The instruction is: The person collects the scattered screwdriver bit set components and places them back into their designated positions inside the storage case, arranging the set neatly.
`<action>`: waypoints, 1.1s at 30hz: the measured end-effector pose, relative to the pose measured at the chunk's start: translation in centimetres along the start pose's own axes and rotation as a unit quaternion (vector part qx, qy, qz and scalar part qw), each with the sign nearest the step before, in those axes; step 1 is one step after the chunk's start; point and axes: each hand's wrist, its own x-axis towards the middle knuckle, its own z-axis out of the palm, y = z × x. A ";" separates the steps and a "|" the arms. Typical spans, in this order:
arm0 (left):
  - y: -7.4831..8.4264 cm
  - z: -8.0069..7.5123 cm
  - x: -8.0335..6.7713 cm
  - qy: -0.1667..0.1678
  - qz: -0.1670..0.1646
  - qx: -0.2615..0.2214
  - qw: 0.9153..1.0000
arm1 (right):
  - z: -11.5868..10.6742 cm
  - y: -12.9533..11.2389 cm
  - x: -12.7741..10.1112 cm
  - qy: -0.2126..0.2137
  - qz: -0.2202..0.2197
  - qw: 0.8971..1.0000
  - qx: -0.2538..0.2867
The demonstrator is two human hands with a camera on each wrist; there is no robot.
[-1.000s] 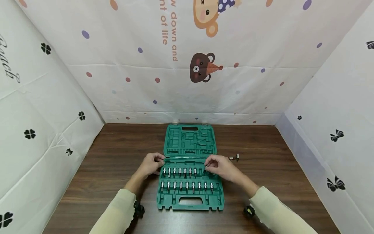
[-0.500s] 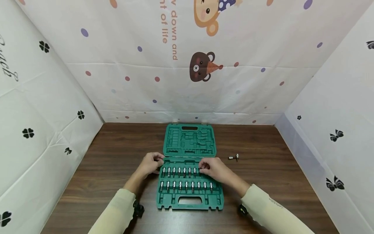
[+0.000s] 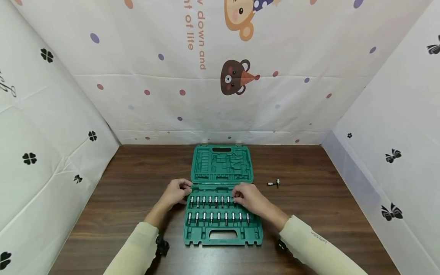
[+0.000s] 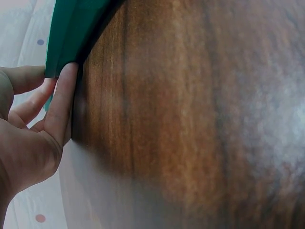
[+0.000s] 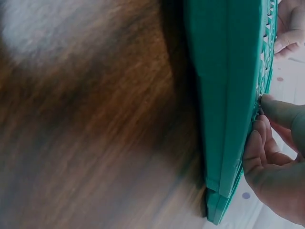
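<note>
An opened green tool case [image 3: 197,233] lies on the table, its lid [image 3: 221,164] folded back. Two rows of silver bit sockets fill its base, an upper row [image 3: 216,200] and a lower row [image 3: 219,217]. My left hand [image 3: 174,192] grips the case's left edge near the hinge; in the left wrist view its thumb and fingers stand on either side of the green edge [image 4: 78,33]. At the right end of the upper row, my right hand [image 3: 251,198] pinches a bit socket [image 3: 235,205]. Its top is hidden by the fingers, and its dark tip shows over a slot.
Two loose bit sockets [image 3: 275,183] lie on the brown wooden table [image 3: 295,168] to the right of the case. Printed white sheets [image 3: 154,76] rise behind the table and along both sides.
My right hand has moved left and slightly down to the end of the upper row, uncovering the two loose bit sockets on the table. My left hand stays at the case's edge.
</note>
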 end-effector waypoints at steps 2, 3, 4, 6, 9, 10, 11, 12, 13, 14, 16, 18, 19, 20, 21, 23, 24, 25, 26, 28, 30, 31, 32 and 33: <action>0.1 0.0 0.0 0.003 -0.002 -0.001 1.000 | -0.1 0.0 0.1 0.001 0.000 1.000 0.000; 0.1 0.0 0.1 0.003 0.001 0.000 1.000 | -0.2 0.0 0.2 0.001 0.000 1.000 0.000; 0.1 0.0 0.1 0.003 0.004 0.002 1.000 | -0.3 -0.1 0.2 0.001 0.002 1.000 -0.001; 0.2 0.0 0.1 0.005 0.003 0.000 1.000 | -0.5 -0.1 0.3 0.000 0.003 1.000 -0.005; 0.1 0.1 0.1 0.002 0.003 0.002 1.000 | -0.7 -0.1 0.6 -0.007 0.005 1.000 -0.012; 0.1 0.1 0.1 0.003 0.001 0.001 1.000 | -0.8 -0.1 0.6 -0.009 0.007 1.000 -0.013; 0.2 0.1 0.1 0.003 0.001 0.001 1.000 | -0.8 -0.1 0.7 -0.010 0.007 1.000 -0.014; 0.2 0.1 0.1 0.003 0.000 0.001 1.000 | -0.8 0.0 0.8 -0.011 0.009 1.000 -0.015; 0.2 0.1 0.1 0.004 -0.001 0.000 1.000 | -0.8 0.0 0.9 -0.012 0.012 1.000 -0.016; 0.2 0.1 0.1 0.004 -0.001 -0.001 1.000 | -0.8 0.0 1.0 -0.013 0.015 1.000 -0.016; 0.2 0.1 0.1 0.006 -0.001 -0.002 1.000 | -0.8 0.1 1.2 -0.014 0.020 1.000 -0.017; 0.1 0.1 0.2 0.006 -0.003 -0.004 1.000 | -0.8 0.2 1.2 -0.015 0.030 0.999 -0.021; 0.1 0.1 0.2 0.006 -0.003 -0.003 1.000 | -0.8 0.2 1.2 -0.014 0.037 0.999 -0.020; 0.0 0.2 0.2 0.005 -0.002 -0.002 1.000 | -0.8 0.2 1.2 -0.013 0.043 0.999 -0.020; 0.0 0.2 0.3 0.005 -0.001 -0.001 1.000 | -0.8 0.2 1.2 -0.014 0.049 0.999 -0.019; 0.0 0.2 0.4 0.005 -0.001 0.001 1.000 | -0.9 0.2 1.2 -0.013 0.060 0.998 -0.017; 0.1 0.2 0.3 0.005 -0.002 0.002 1.000 | -0.9 0.2 1.3 -0.013 0.065 0.998 -0.015; 0.1 0.2 0.3 0.005 -0.002 0.002 1.000 | -0.9 0.1 1.3 -0.014 0.068 0.998 -0.014; 0.1 0.2 0.3 0.004 0.000 0.002 1.000 | -0.9 0.1 1.3 -0.015 0.069 0.997 -0.015; 0.1 0.2 0.2 0.005 -0.001 0.002 1.000 | -0.9 0.0 1.4 -0.015 0.068 0.997 -0.016; 0.1 0.2 0.1 0.006 0.000 0.001 1.000 | -0.8 -0.1 1.5 -0.014 0.070 0.997 -0.016; 0.1 0.2 0.1 0.006 -0.001 0.000 1.000 | -0.7 -0.1 1.5 -0.013 0.071 0.997 -0.017; 0.0 0.2 0.1 0.006 0.000 -0.001 1.000 | -0.7 -0.1 1.5 -0.012 0.071 0.997 -0.017; 0.0 0.2 0.1 0.006 -0.001 -0.002 1.000 | -0.6 -0.1 1.6 -0.012 0.072 0.997 -0.015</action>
